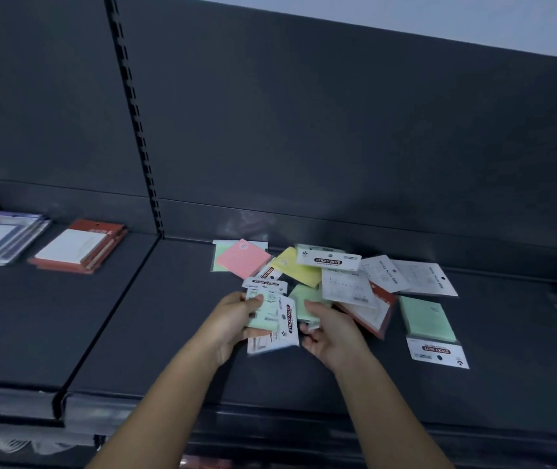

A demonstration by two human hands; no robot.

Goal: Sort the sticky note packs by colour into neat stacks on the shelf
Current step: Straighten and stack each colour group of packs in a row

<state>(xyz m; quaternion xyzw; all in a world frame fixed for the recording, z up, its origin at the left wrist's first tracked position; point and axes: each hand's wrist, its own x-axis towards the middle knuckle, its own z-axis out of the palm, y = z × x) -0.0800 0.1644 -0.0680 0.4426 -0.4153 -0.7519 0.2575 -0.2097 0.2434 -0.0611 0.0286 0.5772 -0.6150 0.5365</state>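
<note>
The sticky note packs lie mostly in a mixed heap on the shelf; the left hand grips a few mint-green packs; the right hand seemingly pinches another green pack; sorting is barely begun, with no neat stacks visible.

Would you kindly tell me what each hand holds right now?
Left hand: grips a few sticky note packs.
Right hand: pinches a green pack.

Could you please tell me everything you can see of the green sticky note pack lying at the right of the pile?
The green sticky note pack is a pale mint square pad with a white header card, printed STICKY NOTE, at its near end. It lies flat on the dark shelf, unstacked, with nothing on it.
</note>
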